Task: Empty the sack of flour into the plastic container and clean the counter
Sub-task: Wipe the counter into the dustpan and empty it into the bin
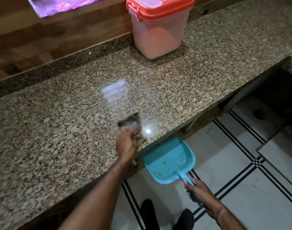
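The clear plastic container (pixel 156 35) with a red lid stands at the back of the granite counter (pixel 75 105), holding flour. My left hand (pixel 127 141) grips a dark scouring sponge (pixel 130 122), blurred, on the counter close to its front edge. Just below that edge my right hand (pixel 198 192) holds the handle of a turquoise dustpan (pixel 170 159), with a few crumbs in its pan. No flour sack is in view.
A wooden wall (pixel 42 34) backs the counter, with a purple sheet (pixel 59 5) hanging at the top left. A dark opening (pixel 277 97) lies under the counter at the right. White tiled floor (pixel 241 163) with black lines and my dark shoes (pixel 165 216) are below.
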Motion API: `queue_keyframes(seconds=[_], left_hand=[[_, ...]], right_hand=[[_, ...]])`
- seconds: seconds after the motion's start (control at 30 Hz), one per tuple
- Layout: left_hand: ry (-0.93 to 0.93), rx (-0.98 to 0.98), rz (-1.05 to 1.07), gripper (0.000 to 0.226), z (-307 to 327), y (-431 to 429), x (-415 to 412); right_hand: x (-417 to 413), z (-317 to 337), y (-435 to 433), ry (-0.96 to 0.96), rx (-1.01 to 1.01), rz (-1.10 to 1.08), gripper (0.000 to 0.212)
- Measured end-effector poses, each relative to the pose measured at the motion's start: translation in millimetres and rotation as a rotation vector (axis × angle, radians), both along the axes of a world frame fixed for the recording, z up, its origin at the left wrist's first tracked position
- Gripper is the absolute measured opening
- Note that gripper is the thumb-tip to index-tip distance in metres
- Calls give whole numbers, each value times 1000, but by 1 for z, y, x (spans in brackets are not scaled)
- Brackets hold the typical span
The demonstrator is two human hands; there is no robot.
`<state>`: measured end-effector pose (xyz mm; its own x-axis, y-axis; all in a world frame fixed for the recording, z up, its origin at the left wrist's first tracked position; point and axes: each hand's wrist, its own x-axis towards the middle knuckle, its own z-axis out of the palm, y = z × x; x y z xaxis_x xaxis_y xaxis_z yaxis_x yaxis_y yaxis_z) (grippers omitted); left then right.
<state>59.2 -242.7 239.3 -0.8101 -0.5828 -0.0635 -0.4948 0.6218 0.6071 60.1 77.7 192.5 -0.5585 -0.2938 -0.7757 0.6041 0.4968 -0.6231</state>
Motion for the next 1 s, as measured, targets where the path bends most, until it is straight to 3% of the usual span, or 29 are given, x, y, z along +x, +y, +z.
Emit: queue_keyframes(seconds=[0.13,0.2,0.27,0.33,0.4,0.5,0.6,0.63,0.77,1.0], left_hand=[[16,338,-106,22,17,43,-54],[98,412,31,22,28,32,-45],[111,337,275,24,30,-4,-21],[12,196,571,25,21,-40,4],[-109,59,711,26,17,-44,12],[-90,22,698,34,20,18,-17],[-31,-76,391,46,12,86,-80],[3,-18,334,51,8,108,-109],[-36,50,247,40,14,140,-185],[-265,-35,763,34,-18,64,-147]], right_hand=[[-11,10,6,17,-18,20,25],[-20,17,13,42,-28,26,25],[-34,20,19,57,-42,21,21],[-51,19,26,62,-58,21,20],[-66,14,34,43,-79,33,21],[-84,0,47,6,-83,46,23],[-101,-11,59,-1,-102,57,17],[-111,-14,66,-7,-104,68,17],[-151,-7,75,-8,-110,122,18],[-219,6,109,10,-138,223,12]])
